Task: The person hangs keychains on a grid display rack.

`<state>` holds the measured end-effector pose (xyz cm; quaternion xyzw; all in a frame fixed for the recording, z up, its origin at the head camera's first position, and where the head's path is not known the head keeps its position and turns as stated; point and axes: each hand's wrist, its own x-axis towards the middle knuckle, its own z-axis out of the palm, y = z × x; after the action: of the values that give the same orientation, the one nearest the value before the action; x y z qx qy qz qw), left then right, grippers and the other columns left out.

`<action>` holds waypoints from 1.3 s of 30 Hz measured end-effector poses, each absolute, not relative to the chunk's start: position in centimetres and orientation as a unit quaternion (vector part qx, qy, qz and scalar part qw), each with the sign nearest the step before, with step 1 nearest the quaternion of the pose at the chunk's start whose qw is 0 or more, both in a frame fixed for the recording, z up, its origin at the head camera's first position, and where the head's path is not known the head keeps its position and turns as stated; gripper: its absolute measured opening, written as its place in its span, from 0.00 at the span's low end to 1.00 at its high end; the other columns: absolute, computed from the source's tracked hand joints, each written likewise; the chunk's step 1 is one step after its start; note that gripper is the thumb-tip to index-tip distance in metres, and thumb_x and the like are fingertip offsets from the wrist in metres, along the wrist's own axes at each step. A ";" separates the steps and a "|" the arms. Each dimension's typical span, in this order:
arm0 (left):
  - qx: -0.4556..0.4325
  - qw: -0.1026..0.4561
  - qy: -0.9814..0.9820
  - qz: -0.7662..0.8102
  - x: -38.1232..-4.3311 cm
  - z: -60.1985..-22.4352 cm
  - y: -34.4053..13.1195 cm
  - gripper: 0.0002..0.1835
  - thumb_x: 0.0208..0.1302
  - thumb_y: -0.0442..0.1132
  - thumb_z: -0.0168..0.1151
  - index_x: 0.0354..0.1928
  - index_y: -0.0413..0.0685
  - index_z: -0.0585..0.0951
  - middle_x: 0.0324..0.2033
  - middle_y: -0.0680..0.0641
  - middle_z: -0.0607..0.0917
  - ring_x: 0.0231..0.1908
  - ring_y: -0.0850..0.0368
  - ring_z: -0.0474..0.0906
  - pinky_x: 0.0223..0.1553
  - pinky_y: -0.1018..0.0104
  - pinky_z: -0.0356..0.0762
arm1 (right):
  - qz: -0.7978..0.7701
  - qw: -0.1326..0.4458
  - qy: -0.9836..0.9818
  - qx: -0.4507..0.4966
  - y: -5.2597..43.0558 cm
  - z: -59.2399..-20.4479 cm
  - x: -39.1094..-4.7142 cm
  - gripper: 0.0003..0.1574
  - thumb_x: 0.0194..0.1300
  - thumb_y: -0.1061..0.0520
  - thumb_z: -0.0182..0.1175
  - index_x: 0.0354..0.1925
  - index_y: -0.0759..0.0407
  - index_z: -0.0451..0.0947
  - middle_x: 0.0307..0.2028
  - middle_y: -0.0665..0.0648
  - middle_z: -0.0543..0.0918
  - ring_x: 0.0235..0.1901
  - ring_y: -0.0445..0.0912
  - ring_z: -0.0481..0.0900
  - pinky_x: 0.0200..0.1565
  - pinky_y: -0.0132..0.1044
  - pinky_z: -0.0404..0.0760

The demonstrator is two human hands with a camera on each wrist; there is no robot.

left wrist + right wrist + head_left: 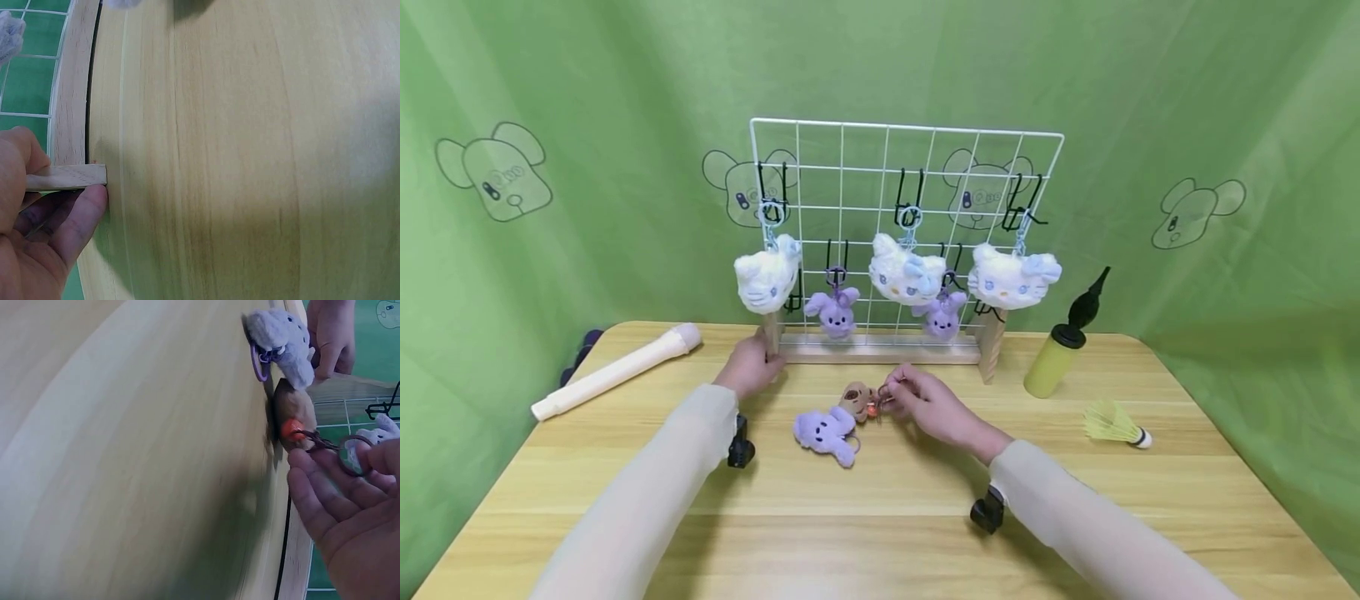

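My left hand point(748, 365) grips the wooden foot point(69, 177) at the left end of a white wire grid rack point(880, 347), thumb on one side and fingers on the other. With my right hand point(928, 404) I pinch the dark key ring of a brown plush keychain point(854, 400). The plush lies on the table, an orange piece point(292, 429) showing near its chain. Beside it lies a lavender plush keychain point(822, 432) with a purple ring. From black hooks on the grid hang three white cat-head plushes point(904, 271) and two lavender bunny plushes point(837, 315).
A long pale tube point(613, 372) lies at the table's back left. To the right of the rack stands a yellow pump point(1051, 367) with a black top, and a yellow shuttlecock point(1116, 425) lies nearer. Green cloth point(880, 58) hangs behind and at both sides.
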<state>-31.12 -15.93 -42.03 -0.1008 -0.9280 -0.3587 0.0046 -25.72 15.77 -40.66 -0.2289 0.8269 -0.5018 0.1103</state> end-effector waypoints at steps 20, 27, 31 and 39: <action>-0.101 0.008 -0.926 -0.363 -31.1 -42.5 -16.3 0.31 0.71 0.33 0.57 0.70 0.22 0.64 0.46 0.26 0.84 0.33 0.47 0.81 0.35 0.57 0.85 | -0.611 0.063 0.763 -0.203 12.4 -38.6 -26.6 0.15 0.86 0.57 0.41 0.55 0.68 0.67 0.53 0.76 0.85 0.39 0.41 0.88 0.42 0.37 0.91; -0.108 -0.002 -0.923 -0.370 -31.2 -41.9 -16.0 0.32 0.71 0.33 0.56 0.71 0.22 0.62 0.46 0.25 0.84 0.35 0.44 0.85 0.38 0.55 0.89 | -0.594 0.039 0.771 -0.227 10.5 -37.0 -28.0 0.15 0.85 0.59 0.41 0.56 0.70 0.68 0.49 0.75 0.87 0.37 0.44 0.88 0.40 0.37 0.91; -0.107 0.000 -0.924 -0.367 -31.1 -41.7 -15.8 0.30 0.71 0.32 0.56 0.70 0.22 0.63 0.45 0.25 0.84 0.36 0.42 0.85 0.40 0.52 0.89 | -0.587 0.030 0.769 -0.251 8.6 -36.3 -28.6 0.14 0.84 0.59 0.42 0.56 0.68 0.70 0.47 0.73 0.87 0.40 0.50 0.89 0.42 0.41 0.92; -0.111 0.019 -0.931 -0.348 -31.0 -42.2 -16.0 0.24 0.69 0.31 0.57 0.62 0.22 0.68 0.43 0.25 0.84 0.39 0.36 0.85 0.45 0.45 0.88 | -0.578 0.022 0.765 -0.285 4.2 -35.7 -29.4 0.14 0.84 0.59 0.43 0.56 0.68 0.70 0.47 0.73 0.88 0.49 0.60 0.89 0.47 0.37 0.91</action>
<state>-31.03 -16.00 -42.21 -0.1106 -0.9309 -0.3477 0.0192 -29.42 4.22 -35.74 -0.2849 0.7647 -0.5776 0.0216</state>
